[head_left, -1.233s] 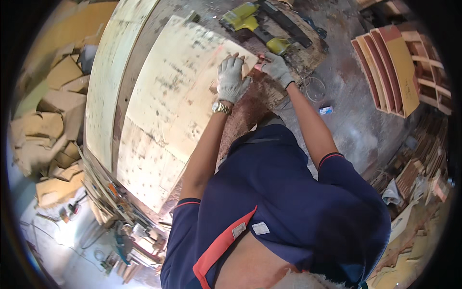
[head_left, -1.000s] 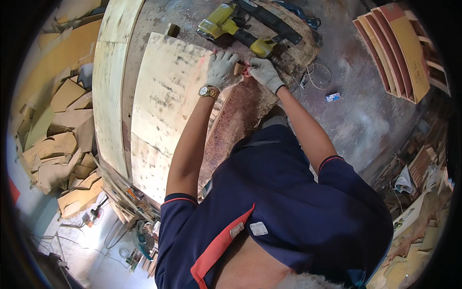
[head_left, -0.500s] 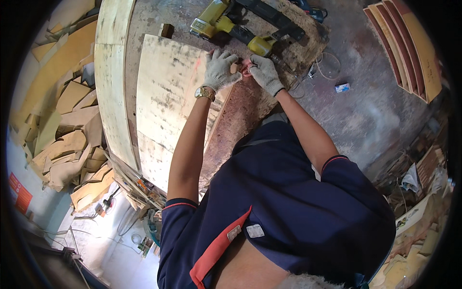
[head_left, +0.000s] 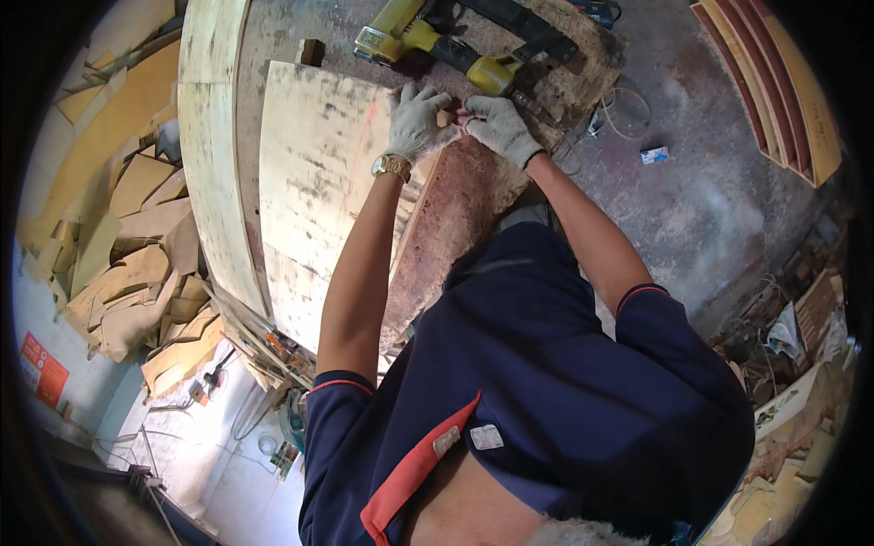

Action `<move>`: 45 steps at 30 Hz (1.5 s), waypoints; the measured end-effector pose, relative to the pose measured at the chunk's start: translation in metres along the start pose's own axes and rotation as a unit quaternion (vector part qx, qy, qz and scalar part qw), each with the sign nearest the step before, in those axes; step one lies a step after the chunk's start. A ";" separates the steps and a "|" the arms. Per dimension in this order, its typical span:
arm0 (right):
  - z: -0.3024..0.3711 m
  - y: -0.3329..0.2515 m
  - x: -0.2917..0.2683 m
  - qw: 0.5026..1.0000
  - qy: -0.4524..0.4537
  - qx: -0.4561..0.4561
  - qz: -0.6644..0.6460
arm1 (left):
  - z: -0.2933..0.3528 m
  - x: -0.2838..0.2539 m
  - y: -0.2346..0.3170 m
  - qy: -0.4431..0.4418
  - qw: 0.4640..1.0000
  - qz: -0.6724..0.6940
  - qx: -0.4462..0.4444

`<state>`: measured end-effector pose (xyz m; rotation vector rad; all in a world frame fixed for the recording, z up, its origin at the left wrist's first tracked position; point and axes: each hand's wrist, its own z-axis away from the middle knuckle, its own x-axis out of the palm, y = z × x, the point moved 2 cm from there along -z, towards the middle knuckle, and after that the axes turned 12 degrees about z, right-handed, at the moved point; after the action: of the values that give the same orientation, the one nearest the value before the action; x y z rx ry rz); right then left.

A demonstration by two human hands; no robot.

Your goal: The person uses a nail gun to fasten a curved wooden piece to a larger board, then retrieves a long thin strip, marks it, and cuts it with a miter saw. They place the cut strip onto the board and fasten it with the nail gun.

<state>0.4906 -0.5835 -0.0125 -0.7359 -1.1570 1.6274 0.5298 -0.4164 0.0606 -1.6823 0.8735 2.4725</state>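
Observation:
Both my hands wear grey-white knitted gloves with bare fingertips and meet at the far right corner of a pale plywood panel (head_left: 319, 164). My left hand (head_left: 419, 126) lies over that corner, its thumb and fingers bent toward a small brown piece (head_left: 444, 118) that looks like wood. Close beside it, my right hand (head_left: 499, 126) has its fingertips pinched together. What the fingertips hold is too small to make out. Just beyond the hands lies a yellow and black nail gun (head_left: 410, 38), with a second yellow tool body (head_left: 492, 76) nearer my right hand.
Under the panel is a worn, stained workbench (head_left: 455, 200). A long curved plywood strip (head_left: 211, 136) runs along the left, beside heaped board offcuts (head_left: 137, 273). Curved laminated pieces (head_left: 774, 91) stand at far right. On the floor are a small blue-white box (head_left: 654, 156) and a thin hose (head_left: 628, 118).
The view has shifted slightly. My right hand has turned a little and its fingers sit closer to the left hand's. Both hands stay at the panel's corner.

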 end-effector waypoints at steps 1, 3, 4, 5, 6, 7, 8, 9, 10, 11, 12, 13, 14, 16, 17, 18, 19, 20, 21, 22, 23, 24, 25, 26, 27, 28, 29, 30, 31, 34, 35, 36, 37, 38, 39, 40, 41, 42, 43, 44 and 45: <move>-0.001 0.001 0.000 1.000 0.000 -0.009 -0.010 | 0.000 0.000 0.000 0.000 1.000 0.006 -0.001; -0.005 0.004 0.001 1.000 0.000 -0.020 0.001 | 0.000 -0.001 0.001 -0.014 1.000 0.021 -0.013; -0.007 0.007 0.000 1.000 -0.002 -0.011 0.003 | 0.000 -0.002 0.002 -0.012 1.000 0.015 -0.010; -0.008 0.007 -0.001 0.998 0.001 -0.054 0.038 | 0.000 -0.002 0.002 -0.018 1.000 0.010 -0.013; -0.010 0.008 -0.002 0.994 0.001 -0.075 0.076 | 0.000 -0.002 0.002 -0.022 1.000 0.008 -0.015; -0.010 0.010 -0.003 0.991 -0.003 -0.063 0.122 | 0.000 -0.002 0.002 -0.028 0.999 0.003 -0.020; -0.010 0.009 -0.004 0.987 -0.001 -0.100 0.125 | -0.001 -0.002 0.002 -0.033 0.999 0.002 -0.023; -0.009 0.009 -0.005 0.985 -0.003 -0.104 0.136 | -0.001 -0.001 0.002 -0.036 0.999 0.007 -0.024; -0.009 0.008 -0.006 0.983 -0.005 -0.112 0.147 | -0.002 -0.001 0.001 -0.038 0.999 0.009 -0.025; -0.008 0.008 -0.007 0.983 -0.009 -0.109 0.146 | -0.002 -0.001 0.001 -0.037 0.999 0.018 -0.023; -0.007 0.007 -0.007 0.983 -0.013 -0.110 0.145 | -0.002 -0.001 0.000 -0.042 0.998 0.028 -0.028; -0.006 0.006 -0.008 0.984 -0.014 -0.111 0.142 | -0.002 -0.001 0.000 -0.035 0.999 0.023 -0.019; -0.006 0.006 -0.008 0.988 -0.023 -0.106 0.108 | -0.002 -0.001 0.000 -0.032 0.999 0.019 -0.017; -0.006 0.007 -0.009 0.995 -0.042 -0.078 0.038 | -0.002 -0.001 0.001 -0.030 0.999 0.013 -0.014; -0.006 0.007 -0.009 0.992 -0.036 -0.102 0.066 | -0.002 -0.001 0.001 -0.028 0.999 0.011 -0.014; -0.006 0.008 -0.009 0.989 -0.039 -0.108 0.096 | -0.002 -0.001 0.001 -0.029 0.999 0.013 -0.011; -0.007 0.009 -0.009 0.986 -0.036 -0.110 0.122 | -0.002 -0.001 0.002 -0.027 1.000 0.008 -0.011; -0.007 0.010 -0.008 0.985 -0.032 -0.118 0.125 | -0.002 -0.001 0.002 -0.028 1.000 0.007 -0.009; -0.008 0.011 -0.007 0.984 -0.024 -0.123 0.124 | -0.002 -0.001 0.002 -0.031 0.999 0.007 -0.013; -0.008 0.012 -0.006 0.986 -0.014 -0.115 0.122 | -0.002 -0.001 0.002 -0.027 1.000 0.003 -0.010; -0.007 0.012 -0.005 0.986 -0.011 -0.127 0.109 | -0.002 -0.001 0.002 -0.026 1.000 0.001 -0.012; -0.008 0.012 -0.004 0.987 -0.004 -0.127 0.096 | -0.002 -0.001 0.002 -0.021 1.000 0.001 -0.007; -0.008 0.013 -0.003 0.990 -0.004 -0.111 0.083 | -0.002 -0.001 0.001 -0.019 1.000 0.013 -0.012; -0.007 0.012 -0.003 0.993 -0.012 -0.114 0.020 | -0.002 -0.001 0.000 -0.015 0.999 0.027 -0.012; -0.007 0.012 -0.003 0.994 -0.024 -0.101 -0.044 | -0.003 -0.002 0.000 -0.010 0.999 0.040 -0.011; -0.006 0.013 -0.003 0.991 -0.037 -0.071 -0.112 | -0.002 -0.002 -0.001 0.000 0.999 0.037 -0.003; -0.004 0.012 -0.004 0.993 -0.017 -0.088 -0.082 | -0.002 -0.002 -0.001 0.010 0.999 0.033 0.003; -0.003 0.011 -0.004 0.994 0.003 -0.089 -0.057 | -0.001 -0.001 -0.001 0.008 1.000 0.030 0.000; -0.001 0.011 -0.004 0.995 0.021 -0.089 -0.032 | 0.000 -0.002 0.000 0.026 0.999 0.014 0.030; 0.004 0.009 0.004 0.988 0.122 -0.090 0.028 | 0.004 0.001 0.002 0.045 0.997 -0.024 0.063; 0.007 0.009 0.008 0.983 0.148 -0.094 0.051 | 0.005 0.002 0.002 0.051 0.997 -0.033 0.050; 0.010 0.008 0.012 0.978 0.171 -0.092 0.073 | 0.006 0.004 0.002 0.052 0.997 -0.036 0.043; 0.011 0.009 0.015 0.976 0.192 -0.068 0.081 | 0.006 0.004 0.002 0.065 0.996 -0.043 0.047; 0.014 0.010 0.018 0.974 0.201 -0.075 0.074 | 0.007 0.005 0.002 0.071 0.995 -0.044 0.054; 0.016 0.011 0.021 0.975 0.208 -0.059 0.053 | 0.007 0.006 0.002 0.074 0.995 -0.042 0.054; 0.018 0.012 0.022 0.976 0.211 -0.045 0.027 | 0.007 0.007 0.002 0.078 0.995 -0.039 0.058; 0.018 0.013 0.021 0.975 0.217 -0.048 0.033 | 0.008 0.008 0.002 0.079 0.995 -0.033 0.054; 0.018 0.013 0.020 0.974 0.218 -0.043 0.046 | 0.008 0.008 0.001 0.076 0.996 -0.026 0.039; 0.018 0.014 0.019 0.974 0.217 -0.035 0.055 | 0.008 0.008 0.003 0.095 0.994 -0.027 0.054; 0.018 0.014 0.017 0.974 0.216 -0.029 0.064 | 0.008 0.008 0.004 0.110 0.992 -0.027 0.057; 0.017 0.014 0.016 0.976 0.205 -0.025 0.064 | 0.008 0.008 0.005 0.119 0.991 -0.028 0.062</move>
<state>0.4658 -0.5754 -0.0182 -1.1372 -0.8672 1.4634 0.5181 -0.4192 0.0583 -1.9549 0.9630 2.1632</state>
